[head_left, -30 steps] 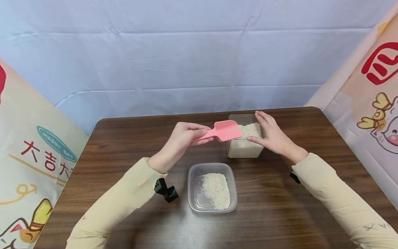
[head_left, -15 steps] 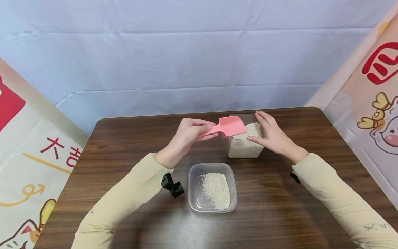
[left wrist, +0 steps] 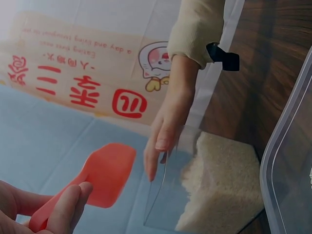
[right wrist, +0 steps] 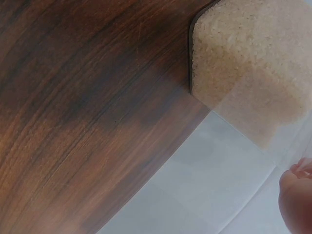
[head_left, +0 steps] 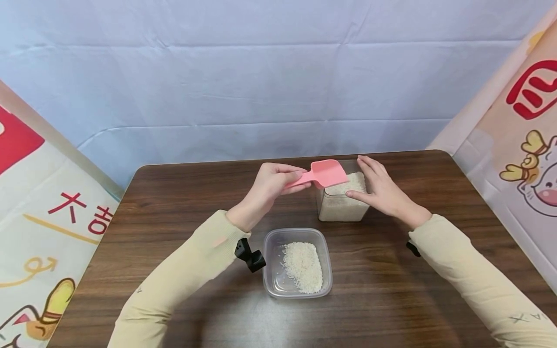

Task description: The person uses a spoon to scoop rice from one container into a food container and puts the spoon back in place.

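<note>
Both hands meet at the tall clear rice-filled container (head_left: 341,198): left hand (head_left: 271,186) pinches the pink plastic scoop (head_left: 324,174), bowl pointing rightward over the opening; right hand (head_left: 378,188), fingers straight, steadies its far side.

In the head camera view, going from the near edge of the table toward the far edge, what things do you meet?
Shallow clear plastic tub with some rice → tall clear square container full of rice → pink plastic scoop, held over that container's mouth by the left hand.
</note>
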`<action>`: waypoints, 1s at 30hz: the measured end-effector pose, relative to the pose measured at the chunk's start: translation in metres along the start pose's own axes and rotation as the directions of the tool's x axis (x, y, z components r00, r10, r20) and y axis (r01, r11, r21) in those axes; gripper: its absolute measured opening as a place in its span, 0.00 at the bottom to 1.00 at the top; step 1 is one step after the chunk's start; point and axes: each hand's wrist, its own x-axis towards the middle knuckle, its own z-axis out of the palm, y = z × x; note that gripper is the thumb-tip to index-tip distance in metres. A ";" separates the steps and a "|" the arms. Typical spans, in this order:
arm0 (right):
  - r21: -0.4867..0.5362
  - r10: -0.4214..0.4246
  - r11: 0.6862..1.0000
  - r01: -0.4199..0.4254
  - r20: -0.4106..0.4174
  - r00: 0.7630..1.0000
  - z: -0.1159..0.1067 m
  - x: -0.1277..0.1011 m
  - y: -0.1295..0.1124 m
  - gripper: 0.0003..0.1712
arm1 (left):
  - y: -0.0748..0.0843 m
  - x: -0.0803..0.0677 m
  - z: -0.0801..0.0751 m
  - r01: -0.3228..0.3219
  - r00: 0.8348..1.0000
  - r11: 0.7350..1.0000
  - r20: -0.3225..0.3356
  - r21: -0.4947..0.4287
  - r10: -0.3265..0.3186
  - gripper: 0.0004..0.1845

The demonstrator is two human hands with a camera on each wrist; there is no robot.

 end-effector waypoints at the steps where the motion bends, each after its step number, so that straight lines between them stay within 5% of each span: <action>1: 0.000 0.000 1.000 0.000 -0.001 1.000 0.000 0.000 0.000 0.53 | 0.000 0.000 0.001 0.001 1.000 1.000 0.000 -0.001 -0.001 0.12; 30: 0.004 0.039 0.999 -0.039 0.007 0.999 0.001 0.000 -0.001 0.54 | -0.011 0.022 0.021 0.033 0.999 0.999 -0.034 -0.040 -0.034 0.12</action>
